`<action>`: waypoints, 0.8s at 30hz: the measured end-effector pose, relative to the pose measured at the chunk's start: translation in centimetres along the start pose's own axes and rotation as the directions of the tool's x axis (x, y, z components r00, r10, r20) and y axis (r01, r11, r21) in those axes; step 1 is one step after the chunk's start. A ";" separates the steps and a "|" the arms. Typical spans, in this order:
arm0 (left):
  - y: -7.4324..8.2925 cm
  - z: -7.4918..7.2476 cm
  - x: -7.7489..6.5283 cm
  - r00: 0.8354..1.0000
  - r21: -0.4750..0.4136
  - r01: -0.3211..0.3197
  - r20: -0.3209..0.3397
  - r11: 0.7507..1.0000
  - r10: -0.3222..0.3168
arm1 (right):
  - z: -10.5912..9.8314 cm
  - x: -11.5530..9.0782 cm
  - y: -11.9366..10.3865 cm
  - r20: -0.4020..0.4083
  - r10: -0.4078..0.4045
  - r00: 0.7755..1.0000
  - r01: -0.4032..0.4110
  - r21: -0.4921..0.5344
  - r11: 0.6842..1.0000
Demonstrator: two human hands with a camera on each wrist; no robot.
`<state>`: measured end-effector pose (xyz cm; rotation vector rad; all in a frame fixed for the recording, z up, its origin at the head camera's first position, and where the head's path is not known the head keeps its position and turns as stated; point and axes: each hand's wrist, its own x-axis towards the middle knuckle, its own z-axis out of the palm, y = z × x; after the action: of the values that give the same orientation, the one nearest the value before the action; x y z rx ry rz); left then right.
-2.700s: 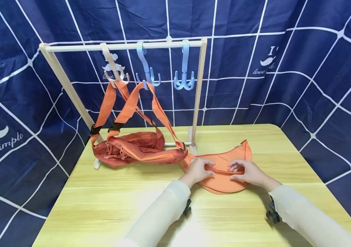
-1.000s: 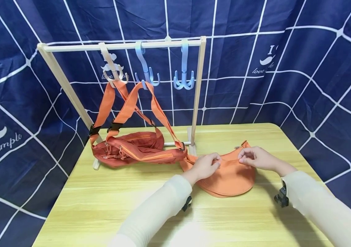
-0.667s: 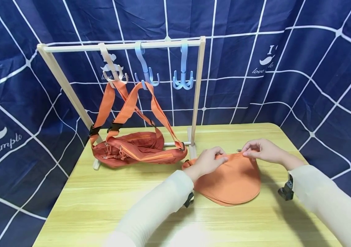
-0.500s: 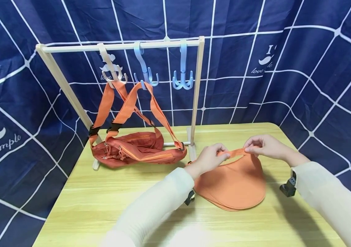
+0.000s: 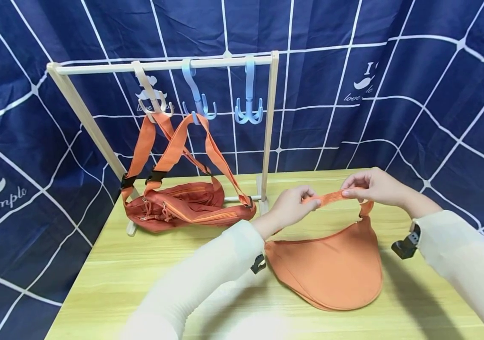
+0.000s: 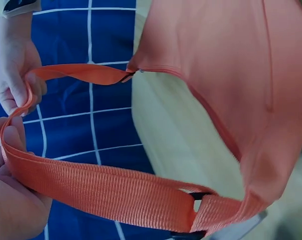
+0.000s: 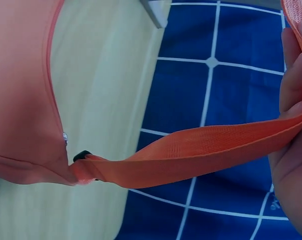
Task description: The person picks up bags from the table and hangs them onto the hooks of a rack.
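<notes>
An orange crescent-shaped bag [image 5: 327,264] hangs by its strap in front of me, over the right half of the table. My left hand [image 5: 290,208] pinches the orange strap [image 5: 331,198] between thumb and fingers. A short way to the right, my right hand [image 5: 378,189] pinches the same strap. In the left wrist view the webbing strap [image 6: 100,187] loops from the hands down to a black buckle at the bag's corner. The right wrist view shows the strap's other end [image 7: 201,150] running to the bag [image 7: 20,90]. Whether the bag's bottom touches the table cannot be told.
Left of the hands stands a wooden rack [image 5: 269,127] with a beige hook [image 5: 150,92] and two blue hooks [image 5: 248,94]. Two dark-red bags [image 5: 191,208] hang there by orange straps, low over the table [image 5: 110,283]. Blue curtains [image 5: 437,94] enclose the back and sides.
Both hands have gone from the bag's body to its strap and risen, the right one also moving rightward. The strap is now lifted above the bag, which has come nearer to me.
</notes>
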<state>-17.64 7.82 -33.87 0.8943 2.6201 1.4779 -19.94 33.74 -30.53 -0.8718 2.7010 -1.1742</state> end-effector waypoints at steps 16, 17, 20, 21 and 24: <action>2.5 -3.6 0.2 0.998 -0.048 -0.063 -0.015 0.997 0.063 | -2.3 1.7 -4.1 -0.009 -0.015 1.000 0.014 -0.103 0.995; 2.6 -3.8 0.2 0.998 -0.060 -0.064 -0.018 0.996 0.063 | -2.4 1.8 -4.4 -0.009 -0.021 1.000 0.020 -0.106 0.994; 2.8 -4.4 0.3 0.997 -0.065 -0.069 -0.030 0.995 0.067 | -2.6 2.1 -5.1 -0.008 -0.032 0.999 0.031 -0.115 0.993; 2.9 -4.7 0.3 0.997 -0.072 -0.070 -0.033 0.995 0.068 | -2.7 2.2 -5.4 -0.009 -0.032 0.999 0.031 -0.119 0.992; 3.3 -5.4 0.2 0.996 -0.069 -0.079 -0.043 0.994 0.077 | -2.9 2.6 -6.2 -0.022 -0.023 0.999 0.020 -0.139 0.990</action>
<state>-17.68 4.94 -28.25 0.9808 2.5698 1.6130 -19.94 30.87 -23.81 -0.9117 2.8277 -1.0167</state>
